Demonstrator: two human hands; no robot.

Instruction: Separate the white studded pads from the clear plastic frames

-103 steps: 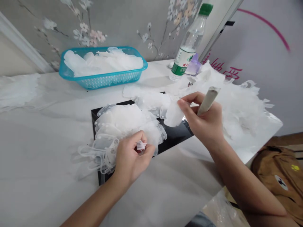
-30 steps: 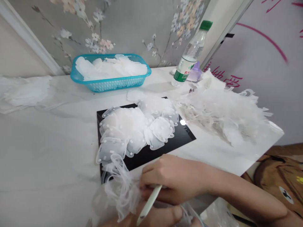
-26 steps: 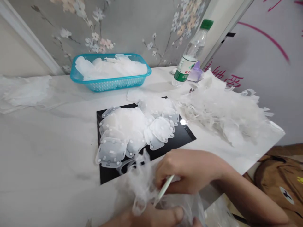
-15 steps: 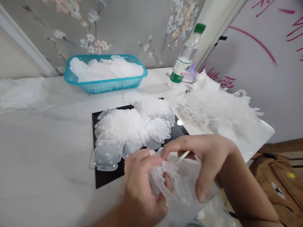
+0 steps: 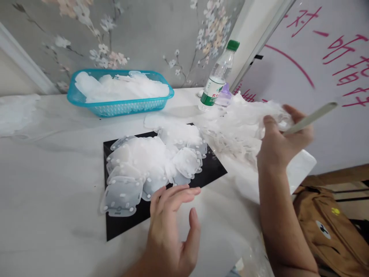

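Note:
My right hand is raised over the heap of crumpled white scraps on the right. Held in it is a slim pale stick-like handle that points up to the right; its other end is hidden. The fingertips also meet a wad of translucent white film, which overlaps the heap. My left hand holds nothing, its fingers stretched and the thumb apart, at the front edge of a black mat. Thin translucent white pieces with rounded corners and small dots lie in overlapping piles on this mat.
A blue plastic basket full of white pieces stands against the wall. Right of it is a green-capped water bottle beside something purple. More white sheets lie far left. A brown bag sits beyond the table's right side.
My hands have come apart. The right went up and right to the scrap heap with white film and the pale stick; the left let go of the film and opened.

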